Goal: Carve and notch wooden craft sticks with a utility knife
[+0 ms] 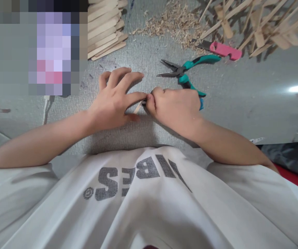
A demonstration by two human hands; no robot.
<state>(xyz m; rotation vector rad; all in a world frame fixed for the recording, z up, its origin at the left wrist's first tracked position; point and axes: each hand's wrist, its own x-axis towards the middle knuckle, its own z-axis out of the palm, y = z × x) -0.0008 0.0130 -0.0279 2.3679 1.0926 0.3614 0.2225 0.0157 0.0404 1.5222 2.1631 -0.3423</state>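
Observation:
My right hand point(176, 107) is wrapped round a tool, with a bit of its blue end point(201, 103) showing past the palm and a dark metal tip point(144, 102) at the thumb. That tip meets a thin pale wooden piece point(137, 107), which lies between the thumb and index finger of my left hand point(115, 100). The left index fingertip touches my right thumb, and the other left fingers are spread over the table. Whether the left thumb and index press on the wood is hard to see.
Teal-handled pliers point(181, 71) lie open beyond my right hand, near a pink-handled cutter point(225, 50). Wood shavings point(177, 24) are scattered at the back. Flat wooden sticks point(103, 27) are stacked back left, and assembled stick pieces point(260, 27) sit back right. A white cable point(45, 110) runs at the left.

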